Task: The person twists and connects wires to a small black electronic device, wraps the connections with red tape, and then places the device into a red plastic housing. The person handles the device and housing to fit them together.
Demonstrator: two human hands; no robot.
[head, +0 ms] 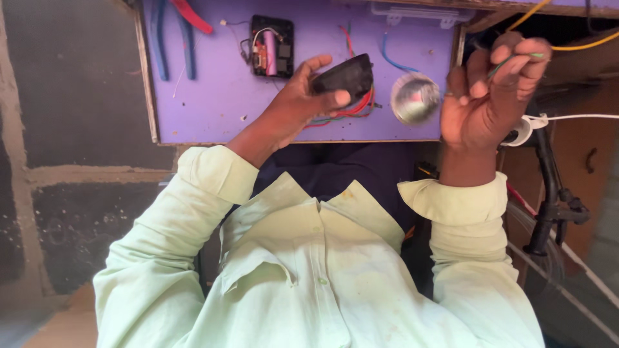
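My left hand [303, 96] with fingers clamped on a black cover [343, 77] above the purple table [213, 96], my right hand [490, 90] pinching a green wire [509, 59] past the table's edge, round tin [414, 98] between them, open case [272, 46] beyond my left fingers

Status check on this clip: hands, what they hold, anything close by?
Left hand grips black cover. Right hand pinches green wire. Round silver tin and red wires on purple table between them.
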